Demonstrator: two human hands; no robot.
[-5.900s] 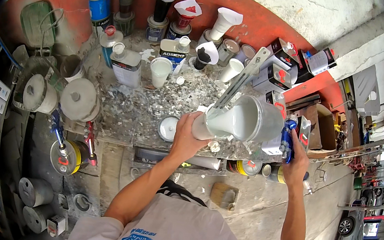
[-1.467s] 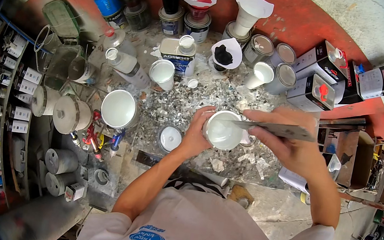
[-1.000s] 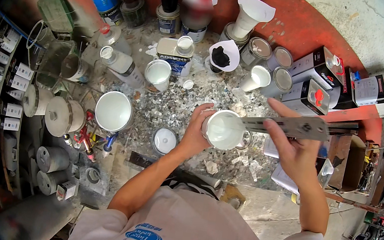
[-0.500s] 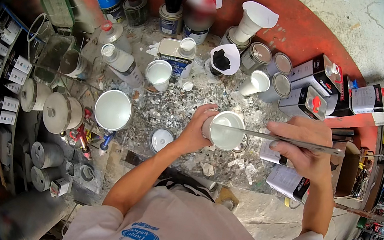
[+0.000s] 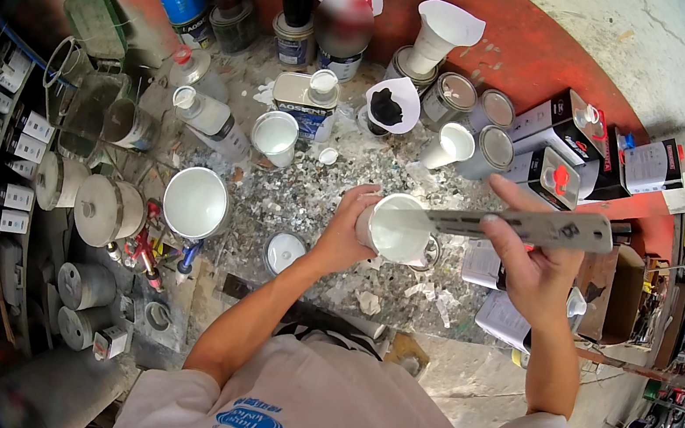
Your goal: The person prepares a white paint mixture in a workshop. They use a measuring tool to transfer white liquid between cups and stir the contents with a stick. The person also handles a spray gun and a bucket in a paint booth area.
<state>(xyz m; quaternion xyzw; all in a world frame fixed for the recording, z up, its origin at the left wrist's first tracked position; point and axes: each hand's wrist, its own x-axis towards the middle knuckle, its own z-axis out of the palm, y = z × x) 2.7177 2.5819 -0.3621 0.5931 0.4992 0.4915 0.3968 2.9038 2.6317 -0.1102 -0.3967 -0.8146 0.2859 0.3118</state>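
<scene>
My left hand point(image 5: 343, 234) is wrapped round the side of a white mixing cup point(image 5: 402, 242) with pale, whitish liquid in it. In my right hand point(image 5: 539, 274) is a flat metal mixing stick point(image 5: 540, 228) with slots along it, pinched between thumb and fingers. Its far end reaches down into the cup, and the tip is hidden in the liquid. A round metal lid or can rim point(image 5: 427, 253) shows partly behind the cup's right side. Left of my left hand lies a small round tin point(image 5: 285, 252) with white inside.
A large white bucket point(image 5: 197, 203) and a smaller white cup point(image 5: 274, 135) stand to the left. Paint cans with paper funnels point(image 5: 445, 30) line the back. Rectangular solvent tins point(image 5: 549, 178) crowd the right. Spray guns point(image 5: 147, 247) hang at the left edge of the paint-spattered bench point(image 5: 337, 191).
The mixing stick has turned from edge-on to show its flat face. My right hand has shifted slightly and its index finger has stretched out. My left hand keeps its hold on the cup.
</scene>
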